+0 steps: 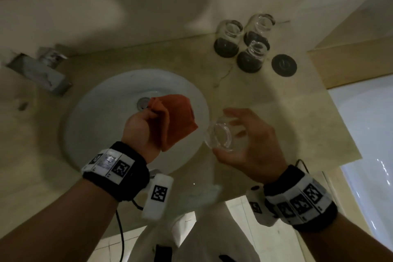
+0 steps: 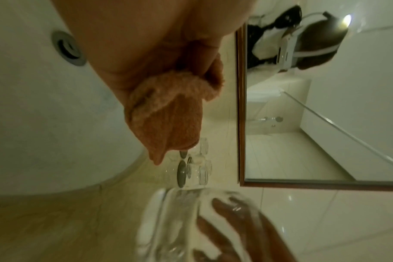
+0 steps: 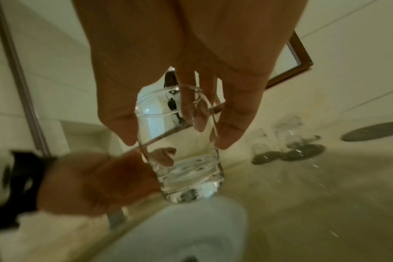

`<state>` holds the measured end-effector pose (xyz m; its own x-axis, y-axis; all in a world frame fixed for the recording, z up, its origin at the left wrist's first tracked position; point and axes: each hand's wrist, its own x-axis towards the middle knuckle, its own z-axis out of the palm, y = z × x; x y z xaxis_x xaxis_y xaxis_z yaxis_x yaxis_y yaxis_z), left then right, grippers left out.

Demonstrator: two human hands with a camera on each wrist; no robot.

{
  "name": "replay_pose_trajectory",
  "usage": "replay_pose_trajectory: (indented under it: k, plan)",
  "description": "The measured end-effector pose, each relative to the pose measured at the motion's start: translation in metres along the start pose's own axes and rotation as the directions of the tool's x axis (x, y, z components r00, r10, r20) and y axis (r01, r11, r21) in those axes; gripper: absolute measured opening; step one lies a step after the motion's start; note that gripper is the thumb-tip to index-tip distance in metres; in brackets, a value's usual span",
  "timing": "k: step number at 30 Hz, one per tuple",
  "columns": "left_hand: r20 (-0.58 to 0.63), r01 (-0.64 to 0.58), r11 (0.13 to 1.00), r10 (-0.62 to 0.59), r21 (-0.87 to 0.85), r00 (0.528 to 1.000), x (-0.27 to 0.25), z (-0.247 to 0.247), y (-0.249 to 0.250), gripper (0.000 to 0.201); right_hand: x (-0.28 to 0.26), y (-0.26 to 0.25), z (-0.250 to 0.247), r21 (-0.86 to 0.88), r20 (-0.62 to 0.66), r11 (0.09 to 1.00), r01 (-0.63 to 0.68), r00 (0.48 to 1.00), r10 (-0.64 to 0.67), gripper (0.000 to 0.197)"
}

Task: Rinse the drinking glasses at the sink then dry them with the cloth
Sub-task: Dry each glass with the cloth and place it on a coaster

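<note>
Head view: at frame centre, a cloth [image 1: 176, 119] is gripped by the left hand [image 1: 140, 132], a glass [image 1: 221, 136] by the right hand [image 1: 251, 144].

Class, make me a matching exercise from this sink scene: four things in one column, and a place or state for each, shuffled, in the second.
Things:
1. orange cloth
2. clear glass
3. three upturned glasses
4. empty coaster

Places or states:
A. standing on dark coasters on the counter
B. gripped by the left hand
C. lying bare, right of the glasses
D. held by the right hand

Pairs: 1-B, 2-D, 3-A, 4-C
</note>
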<state>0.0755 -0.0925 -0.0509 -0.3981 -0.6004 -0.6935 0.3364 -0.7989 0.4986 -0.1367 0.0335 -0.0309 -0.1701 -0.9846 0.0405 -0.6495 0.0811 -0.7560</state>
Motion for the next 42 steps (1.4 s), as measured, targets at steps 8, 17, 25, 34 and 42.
replay_pose_trajectory:
  k: [8,17,25,34,42]
  plan:
    - [0.049,-0.04,0.987,0.049,-0.158,0.998,-0.027,0.017,0.022,0.057,0.074,-0.088,0.025,0.043,0.087,0.947,0.318,0.943,-0.32,0.078]
    - [-0.127,-0.171,0.946,0.141,-0.275,0.982,-0.018,0.005,0.053,0.053,0.123,-0.086,0.047,0.064,0.152,0.918,0.391,0.905,-0.396,0.076]
    - [-0.207,-0.239,0.924,0.182,-0.298,0.961,-0.013,-0.006,0.058,0.053,0.148,-0.082,0.067,0.088,0.137,0.924,0.371,0.915,-0.38,0.079]
    - [-0.127,-0.207,0.929,0.175,-0.306,0.976,-0.011,-0.023,0.071,0.048,0.141,-0.112,0.085,0.024,0.141,0.928,0.371,0.918,-0.37,0.078]
    - [-0.114,-0.221,0.954,0.201,-0.203,0.973,-0.018,-0.041,0.082,0.053,0.126,-0.128,0.101,0.022,0.147,0.921,0.388,0.91,-0.387,0.078]
